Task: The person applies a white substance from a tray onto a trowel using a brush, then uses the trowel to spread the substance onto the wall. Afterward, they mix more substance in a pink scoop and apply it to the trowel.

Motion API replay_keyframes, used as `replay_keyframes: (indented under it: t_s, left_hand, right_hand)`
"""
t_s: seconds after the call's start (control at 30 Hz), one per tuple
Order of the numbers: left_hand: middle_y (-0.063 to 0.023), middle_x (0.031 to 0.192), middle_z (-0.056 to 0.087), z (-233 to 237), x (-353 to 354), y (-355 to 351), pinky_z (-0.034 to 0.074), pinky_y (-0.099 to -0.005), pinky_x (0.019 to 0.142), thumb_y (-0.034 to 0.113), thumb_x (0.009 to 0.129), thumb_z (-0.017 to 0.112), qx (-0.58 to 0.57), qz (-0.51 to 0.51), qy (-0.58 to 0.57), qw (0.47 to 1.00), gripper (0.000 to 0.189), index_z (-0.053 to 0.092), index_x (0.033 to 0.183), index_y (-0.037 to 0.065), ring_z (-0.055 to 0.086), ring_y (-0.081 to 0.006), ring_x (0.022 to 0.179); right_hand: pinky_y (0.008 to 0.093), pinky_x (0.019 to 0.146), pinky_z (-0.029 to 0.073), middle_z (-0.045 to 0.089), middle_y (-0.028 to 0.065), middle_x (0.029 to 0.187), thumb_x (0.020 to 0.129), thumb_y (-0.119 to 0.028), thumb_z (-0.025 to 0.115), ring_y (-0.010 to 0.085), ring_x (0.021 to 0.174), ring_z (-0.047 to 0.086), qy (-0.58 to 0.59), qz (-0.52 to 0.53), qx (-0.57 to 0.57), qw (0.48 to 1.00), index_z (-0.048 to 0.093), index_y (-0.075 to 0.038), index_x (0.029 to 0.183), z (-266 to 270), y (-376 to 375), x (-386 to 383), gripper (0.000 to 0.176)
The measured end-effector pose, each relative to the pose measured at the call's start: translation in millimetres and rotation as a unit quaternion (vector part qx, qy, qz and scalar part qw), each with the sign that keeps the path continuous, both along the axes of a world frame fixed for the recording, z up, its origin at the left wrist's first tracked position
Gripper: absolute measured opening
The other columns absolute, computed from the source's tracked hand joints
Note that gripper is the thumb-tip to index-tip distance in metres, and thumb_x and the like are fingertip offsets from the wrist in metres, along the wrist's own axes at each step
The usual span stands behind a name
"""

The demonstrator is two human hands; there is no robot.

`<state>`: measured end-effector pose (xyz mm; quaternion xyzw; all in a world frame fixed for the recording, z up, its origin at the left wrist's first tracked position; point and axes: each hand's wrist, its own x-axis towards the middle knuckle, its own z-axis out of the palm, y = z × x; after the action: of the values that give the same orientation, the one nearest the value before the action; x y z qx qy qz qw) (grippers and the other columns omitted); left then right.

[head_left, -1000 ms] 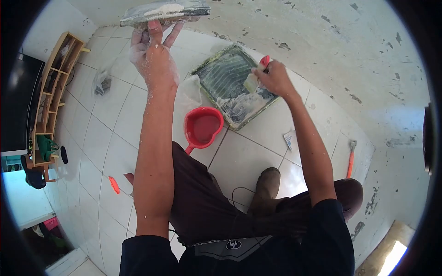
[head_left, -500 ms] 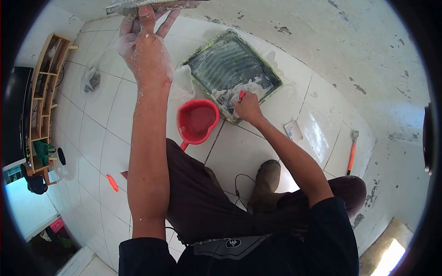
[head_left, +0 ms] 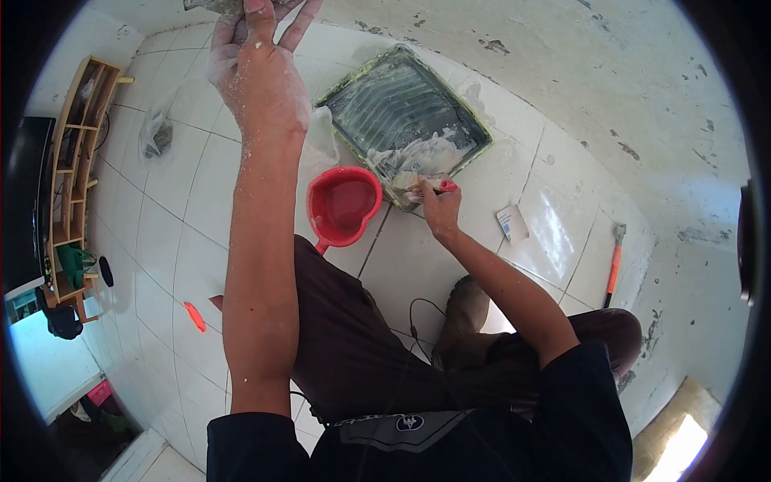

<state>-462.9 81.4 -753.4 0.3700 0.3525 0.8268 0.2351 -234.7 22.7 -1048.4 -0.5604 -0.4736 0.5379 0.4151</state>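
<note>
My left hand, dusted white, is raised at the top of the view and grips a flat plaster board, most of which is cut off by the frame's edge. My right hand holds a red-handled putty knife whose blade lies in the white putty at the near corner of the green tray on the tiled floor.
A red heart-shaped scoop lies beside the tray. A hammer rests by the peeling wall at right. A small paper packet, an orange object, a plastic bag and a wooden shelf are around. My shoe is below.
My right hand drew back from the tray's far side to its near corner, dragging the knife through the putty. My left hand and the board rose further out of view.
</note>
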Motion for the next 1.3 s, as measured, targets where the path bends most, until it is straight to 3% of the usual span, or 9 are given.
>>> replay_keyframes:
  t_s: [0.43, 0.5, 0.73, 0.83, 0.9, 0.97, 1.03, 1.23, 1.3]
  left_hand:
    - [-0.0168, 0.130, 0.060, 17, 17, -6, 0.048, -0.0472, 0.106, 0.028, 0.103, 0.061, -0.014, 0.074, -0.022, 0.997, 0.049, 0.046, 0.136, -0.004, 0.060, -0.0273, 0.120]
    - [-0.0179, 0.127, 0.059, -1, -13, 0, 0.056, -0.0530, 0.103, 0.016, 0.096, 0.071, 0.009, -0.035, -0.020, 0.999, 0.054, 0.043, 0.135, -0.008, 0.062, -0.0315, 0.117]
    - [-0.0160, 0.132, 0.056, 8, 2, -4, 0.056, -0.0498, 0.103, 0.014, 0.100, 0.065, -0.014, -0.024, -0.048, 0.998, 0.048, 0.042, 0.137, -0.004, 0.061, -0.0289, 0.121]
    - [-0.0154, 0.132, 0.056, 13, 5, -7, 0.056, -0.0485, 0.104, 0.014, 0.101, 0.063, -0.026, -0.022, -0.039, 0.999, 0.049, 0.040, 0.140, -0.003, 0.060, -0.0277, 0.121]
    - [-0.0151, 0.132, 0.056, 11, 6, -7, 0.056, -0.0482, 0.104, 0.014, 0.101, 0.063, -0.018, -0.021, -0.030, 0.999, 0.049, 0.039, 0.140, -0.003, 0.060, -0.0271, 0.121]
    - [-0.0125, 0.118, 0.059, 21, 15, -9, 0.058, -0.0428, 0.101, 0.012, 0.101, 0.063, -0.003, -0.006, -0.039, 0.999, 0.028, 0.046, 0.117, -0.003, 0.063, -0.0212, 0.112]
    - [-0.0126, 0.117, 0.059, 20, 17, -10, 0.059, -0.0416, 0.099, 0.011, 0.101, 0.063, -0.004, -0.001, -0.023, 1.000, 0.026, 0.046, 0.115, -0.002, 0.063, -0.0209, 0.111]
    - [-0.0131, 0.114, 0.060, 19, 24, -20, 0.062, -0.0363, 0.092, 0.008, 0.101, 0.062, -0.056, 0.046, -0.006, 0.997, 0.022, 0.044, 0.108, -0.001, 0.064, -0.0195, 0.107]
    - [-0.0133, 0.113, 0.060, 13, 27, -23, 0.062, -0.0353, 0.091, 0.007, 0.100, 0.062, -0.069, 0.056, -0.012, 0.996, 0.021, 0.043, 0.108, -0.001, 0.064, -0.0193, 0.105]
  right_hand:
    - [0.0272, 0.059, 0.054, 0.073, 0.0090, 0.081, 0.089, -0.006, 0.072, 0.0152, 0.066, 0.069, 0.139, -0.040, -0.076, 0.987, 0.070, 0.004, 0.088, 38, 46, 6, 0.011]
    - [0.0280, 0.059, 0.053, 0.072, 0.0092, 0.080, 0.090, -0.007, 0.070, 0.0159, 0.064, 0.067, 0.157, -0.026, -0.084, 0.984, 0.070, 0.004, 0.091, 61, 66, 16, 0.010]
    - [0.0302, 0.056, 0.049, 0.068, 0.0108, 0.078, 0.095, -0.012, 0.064, 0.0194, 0.060, 0.063, 0.330, -0.065, 0.091, 0.937, 0.066, 0.004, 0.103, 195, 146, 35, 0.019]
    - [0.0314, 0.063, 0.054, 0.071, 0.0122, 0.085, 0.095, -0.013, 0.067, 0.0213, 0.067, 0.067, 0.309, 0.023, 0.226, 0.924, 0.067, 0.005, 0.108, 292, 135, 37, 0.023]
    - [0.0330, 0.071, 0.058, 0.073, 0.0146, 0.090, 0.094, -0.012, 0.070, 0.0231, 0.075, 0.071, 0.108, 0.031, 0.361, 0.926, 0.070, 0.004, 0.112, 346, 104, 19, 0.024]
    - [0.0337, 0.074, 0.059, 0.073, 0.0177, 0.092, 0.092, -0.010, 0.072, 0.0251, 0.082, 0.074, -0.061, 0.080, 0.547, 0.831, 0.073, 0.002, 0.111, 360, 89, 11, 0.022]
    - [0.0347, 0.070, 0.060, 0.073, 0.0179, 0.093, 0.089, -0.010, 0.074, 0.0265, 0.082, 0.074, -0.207, 0.075, 0.680, 0.699, 0.075, 0.000, 0.110, 371, 67, -3, 0.023]
    - [0.0387, 0.071, 0.060, 0.064, 0.0215, 0.112, 0.073, -0.009, 0.073, 0.0322, 0.090, 0.070, -0.194, 0.165, 0.693, 0.675, 0.061, 0.000, 0.136, 325, 52, -24, 0.065]
    - [0.0354, 0.069, 0.060, 0.066, 0.0183, 0.107, 0.071, -0.006, 0.079, 0.0284, 0.086, 0.071, -0.193, 0.150, 0.690, 0.681, 0.067, 0.000, 0.128, 324, 47, -27, 0.058]
